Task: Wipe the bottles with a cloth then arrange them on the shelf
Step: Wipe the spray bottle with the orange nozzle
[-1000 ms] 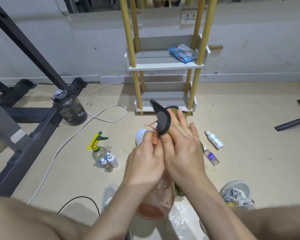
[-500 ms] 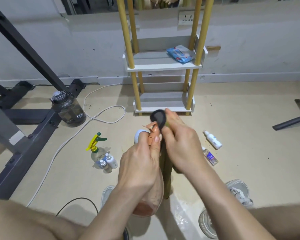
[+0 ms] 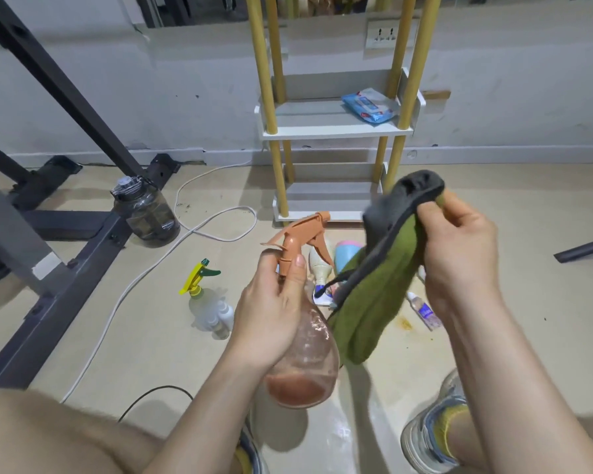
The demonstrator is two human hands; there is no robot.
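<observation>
My left hand (image 3: 271, 309) grips the neck of an orange-tinted spray bottle (image 3: 305, 364) with an orange trigger head, held upright over the floor. To its right, my right hand (image 3: 459, 254) holds a green cloth with a grey backing (image 3: 377, 295), which hangs down apart from the bottle. On the floor lie a yellow-headed spray bottle (image 3: 199, 285) with two small white bottles (image 3: 221, 316) beside it, a cream bottle (image 3: 319, 268), a pink and blue bottle (image 3: 344, 254) and a small clear bottle (image 3: 425, 311). The white shelf with yellow posts (image 3: 336, 131) stands against the wall.
A blue wipes packet (image 3: 368, 106) lies on the shelf's upper tier. A dark water jug (image 3: 144, 213) stands left by a black metal frame (image 3: 48, 234). A white cable (image 3: 158, 258) snakes across the floor. My shoes (image 3: 435, 429) are at the bottom.
My right hand has pulled the cloth off the bottle's trigger head and moved it right and up. The bottle's orange head is now uncovered.
</observation>
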